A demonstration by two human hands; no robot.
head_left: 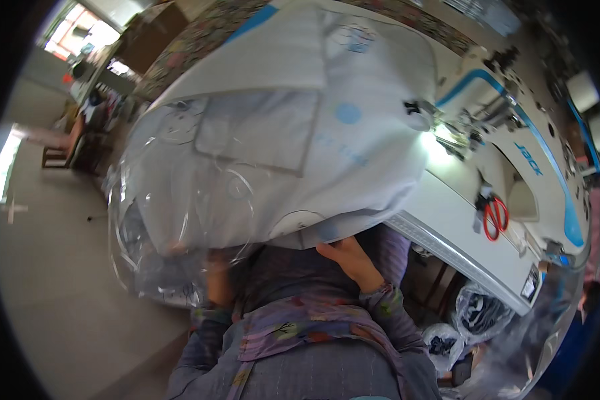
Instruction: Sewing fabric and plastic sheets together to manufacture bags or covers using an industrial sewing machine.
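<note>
A large sheet of white fabric with light blue and grey prints spreads across the sewing table in front of me. Clear plastic film lies over its left part and hangs past the near edge. My right hand grips the near edge of the fabric, thumb on top and fingers hidden underneath. My left hand is behind the clear film at the near left edge; its fingers are blurred and mostly covered. The right side of the fabric reaches the lit needle area of a white and blue sewing machine.
Red-handled scissors lie on the machine bed, right of the fabric. Below the table's right end hang clear plastic bags with dark contents. A wooden chair and a cardboard box stand at the far left.
</note>
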